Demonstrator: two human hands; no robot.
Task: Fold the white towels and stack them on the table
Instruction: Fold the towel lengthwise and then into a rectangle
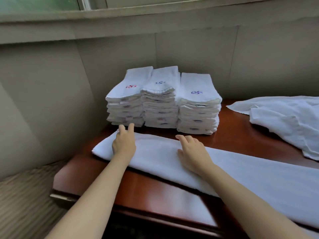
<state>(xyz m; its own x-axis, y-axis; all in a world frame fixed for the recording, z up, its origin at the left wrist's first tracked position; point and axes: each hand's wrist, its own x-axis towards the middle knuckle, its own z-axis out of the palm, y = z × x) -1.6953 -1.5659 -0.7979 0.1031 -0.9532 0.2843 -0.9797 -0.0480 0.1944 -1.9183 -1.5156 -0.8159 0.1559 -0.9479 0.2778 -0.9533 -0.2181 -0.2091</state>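
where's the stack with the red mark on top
The red-marked stack is the leftmost of three at the back of the table in the head view, against the middle stack, just beyond the left hand.

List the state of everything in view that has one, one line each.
long towel: folded lengthwise into a strip, lying flat, not yet stacked.
left hand: open, fingers straight, resting on the strip's left end.
right hand: open, flat on the strip further right.
left stack: folded, piled, red mark on top.
middle stack: folded, piled, blue mark on top.
right stack: folded, piled, blue mark on top.
loose towels: unfolded, crumpled at far right.
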